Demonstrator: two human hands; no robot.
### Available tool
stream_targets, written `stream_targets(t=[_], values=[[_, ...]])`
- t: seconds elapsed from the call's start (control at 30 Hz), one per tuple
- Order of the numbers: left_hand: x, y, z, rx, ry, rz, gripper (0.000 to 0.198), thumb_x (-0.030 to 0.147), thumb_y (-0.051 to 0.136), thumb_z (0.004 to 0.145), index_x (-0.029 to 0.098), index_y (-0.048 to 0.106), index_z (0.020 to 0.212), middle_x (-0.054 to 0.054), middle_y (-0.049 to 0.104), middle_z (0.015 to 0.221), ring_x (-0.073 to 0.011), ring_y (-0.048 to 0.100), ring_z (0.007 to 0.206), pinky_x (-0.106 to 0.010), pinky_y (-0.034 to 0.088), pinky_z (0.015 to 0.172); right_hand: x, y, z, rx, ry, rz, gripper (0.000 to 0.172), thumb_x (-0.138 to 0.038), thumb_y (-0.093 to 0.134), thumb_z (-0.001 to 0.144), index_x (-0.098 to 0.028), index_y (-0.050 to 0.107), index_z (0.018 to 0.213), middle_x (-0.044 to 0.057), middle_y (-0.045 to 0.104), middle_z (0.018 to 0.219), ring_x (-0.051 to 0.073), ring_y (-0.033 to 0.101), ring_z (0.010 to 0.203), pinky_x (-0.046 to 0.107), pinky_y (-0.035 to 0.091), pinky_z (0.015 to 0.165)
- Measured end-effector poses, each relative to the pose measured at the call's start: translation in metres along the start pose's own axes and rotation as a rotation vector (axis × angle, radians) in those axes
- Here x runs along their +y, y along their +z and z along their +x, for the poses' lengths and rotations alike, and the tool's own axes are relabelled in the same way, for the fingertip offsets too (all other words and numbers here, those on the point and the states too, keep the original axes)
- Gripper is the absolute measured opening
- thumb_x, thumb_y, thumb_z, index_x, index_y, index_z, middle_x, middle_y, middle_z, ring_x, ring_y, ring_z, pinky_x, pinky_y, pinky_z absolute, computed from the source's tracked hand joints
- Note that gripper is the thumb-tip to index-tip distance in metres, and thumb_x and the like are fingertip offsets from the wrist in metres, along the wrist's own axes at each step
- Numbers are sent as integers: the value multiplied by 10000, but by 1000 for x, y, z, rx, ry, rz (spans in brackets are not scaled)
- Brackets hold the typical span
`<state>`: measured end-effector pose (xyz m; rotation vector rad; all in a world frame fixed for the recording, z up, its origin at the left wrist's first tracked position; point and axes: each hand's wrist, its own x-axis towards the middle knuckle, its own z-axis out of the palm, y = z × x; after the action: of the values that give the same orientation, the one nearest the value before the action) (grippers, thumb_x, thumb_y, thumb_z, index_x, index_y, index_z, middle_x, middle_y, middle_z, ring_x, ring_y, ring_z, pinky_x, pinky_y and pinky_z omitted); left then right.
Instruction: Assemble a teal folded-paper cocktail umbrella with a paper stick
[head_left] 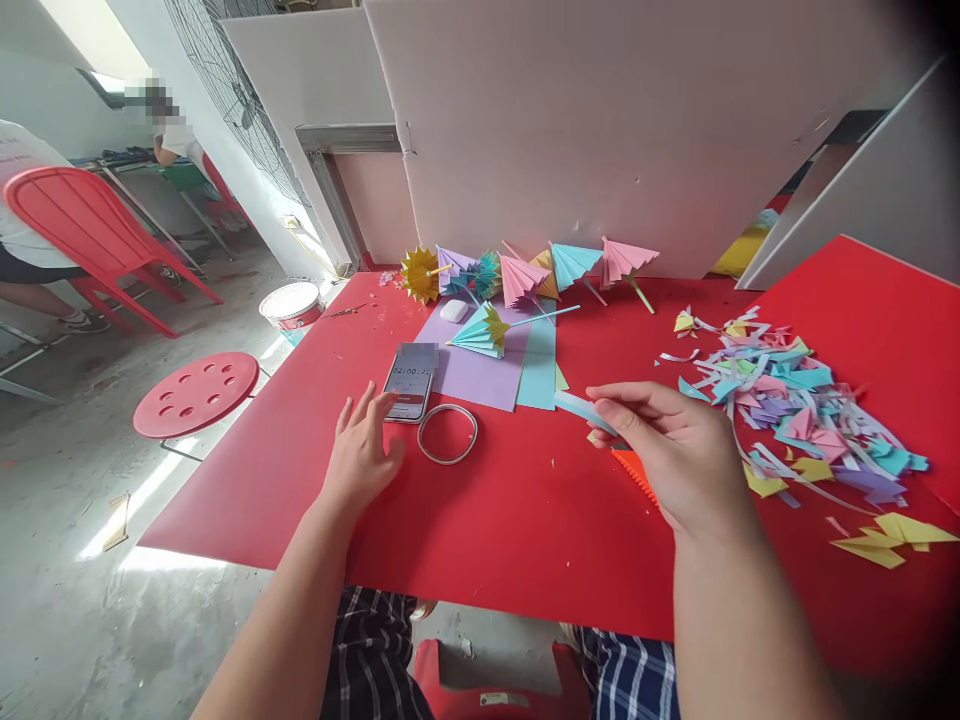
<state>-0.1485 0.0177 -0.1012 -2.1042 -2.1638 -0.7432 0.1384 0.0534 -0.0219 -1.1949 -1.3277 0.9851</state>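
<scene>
My left hand (364, 450) lies flat on the red table (487, 520), fingers spread, its fingertips touching a phone (409, 390) with a lit screen. A wire ring (448, 433) lies just right of that hand. My right hand (671, 445) pinches a thin light-blue paper strip (581, 407) between thumb and fingers. A pleated orange paper piece (634, 472) lies on the table under that hand. A small teal and yellow paper umbrella (480, 332) rests on purple and light-blue sheets (487, 370).
A row of paper umbrellas (525, 270) leans against the white board at the back. Coloured paper scraps (802, 410) pile at the right. A white earbud case (453, 310) sits on the purple sheet. A red stool (196, 392), a paint bucket (291, 305) and seated people are at the left.
</scene>
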Motion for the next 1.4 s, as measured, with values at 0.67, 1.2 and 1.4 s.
stream_targets(t=[0.67, 1.2, 1.4], values=[[136, 0, 27, -237, -306, -1380, 213, 394, 615, 753, 187, 633, 706, 7, 643, 681, -114, 573, 731, -246, 435, 740, 11, 9, 0, -139, -39, -189, 216, -391, 599, 775, -228, 681, 891, 46, 694, 872, 179, 639, 765, 321, 542, 685], [143, 15, 21, 12, -207, -1254, 124, 307, 635, 751, 195, 661, 706, -18, 694, 767, -155, 613, 739, -274, 465, 704, 21, 16, 3, -170, -115, -300, 157, -341, 608, 766, -215, 700, 758, 13, 669, 676, 157, 624, 650, 281, 512, 629], [147, 10, 17, 181, -156, -1148, 154, 296, 549, 827, 199, 648, 760, 2, 672, 743, -126, 596, 728, -241, 457, 675, 10, 21, -4, -132, -10, -72, 145, -339, 655, 729, -210, 712, 761, 14, 689, 683, 154, 646, 661, 272, 542, 615]])
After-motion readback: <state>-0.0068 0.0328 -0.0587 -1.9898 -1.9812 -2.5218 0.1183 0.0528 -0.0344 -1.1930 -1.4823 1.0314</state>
